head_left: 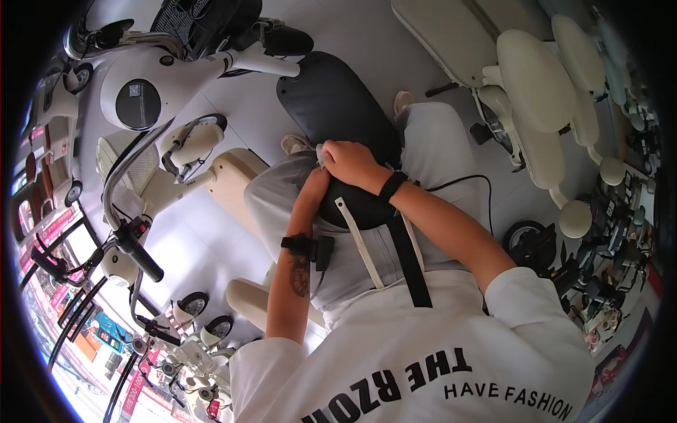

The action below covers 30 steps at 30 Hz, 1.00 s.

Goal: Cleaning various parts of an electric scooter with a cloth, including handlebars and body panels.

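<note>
My right hand [350, 163] is closed in a fist above the black scooter seat [335, 99] between my legs. A small pale piece, like thin cloth [320, 155], pokes out at its knuckle side. My left hand [314, 185] meets the right one, its fingers curled at the same pale piece and partly hidden. Below both hands lies a rounded black surface [341, 210]; whether it belongs to the seat, I cannot tell. A cream strap [360, 243] and a wide black strap [409, 261] run over my lap. Both wrists carry black bands.
A white scooter's round headlight housing [137, 104] and a black handlebar grip [139, 250] stand to the left. Cream scooters [539, 81] are parked on the right. A thin black cable [486, 185] loops beside my right forearm. Pale tiles [204, 218] cover the floor.
</note>
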### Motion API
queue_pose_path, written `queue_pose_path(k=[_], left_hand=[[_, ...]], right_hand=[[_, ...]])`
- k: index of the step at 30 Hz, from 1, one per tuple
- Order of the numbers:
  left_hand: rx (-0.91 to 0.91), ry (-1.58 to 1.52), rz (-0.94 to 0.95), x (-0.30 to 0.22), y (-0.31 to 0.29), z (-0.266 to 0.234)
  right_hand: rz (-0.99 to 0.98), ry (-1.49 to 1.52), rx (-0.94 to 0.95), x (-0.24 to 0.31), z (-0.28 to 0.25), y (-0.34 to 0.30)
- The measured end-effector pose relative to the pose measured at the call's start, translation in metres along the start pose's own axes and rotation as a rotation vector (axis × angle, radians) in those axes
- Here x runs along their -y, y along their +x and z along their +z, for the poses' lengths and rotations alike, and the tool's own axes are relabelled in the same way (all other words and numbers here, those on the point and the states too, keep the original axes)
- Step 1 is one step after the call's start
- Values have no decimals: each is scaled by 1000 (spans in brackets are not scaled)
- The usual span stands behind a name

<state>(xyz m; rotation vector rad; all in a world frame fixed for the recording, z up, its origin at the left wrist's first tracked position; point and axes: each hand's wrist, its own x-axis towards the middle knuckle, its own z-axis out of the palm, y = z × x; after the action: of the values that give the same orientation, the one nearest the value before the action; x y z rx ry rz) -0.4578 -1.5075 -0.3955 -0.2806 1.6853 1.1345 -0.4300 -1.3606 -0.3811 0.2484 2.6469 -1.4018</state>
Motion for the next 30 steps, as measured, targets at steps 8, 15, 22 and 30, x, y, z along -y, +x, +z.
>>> queue_pose_path(k=[8, 15, 22, 30], left_hand=[[18, 387, 342, 42, 33, -32], [-69, 488, 373, 41, 28, -23], [-141, 675, 494, 43, 33, -26], [-147, 295, 269, -6, 1, -11]], right_hand=[[-170, -149, -91, 18, -8, -41], [-43, -43, 146, 15, -16, -42], [61, -105, 256, 18, -20, -25], [85, -112, 260, 9, -20, -18]])
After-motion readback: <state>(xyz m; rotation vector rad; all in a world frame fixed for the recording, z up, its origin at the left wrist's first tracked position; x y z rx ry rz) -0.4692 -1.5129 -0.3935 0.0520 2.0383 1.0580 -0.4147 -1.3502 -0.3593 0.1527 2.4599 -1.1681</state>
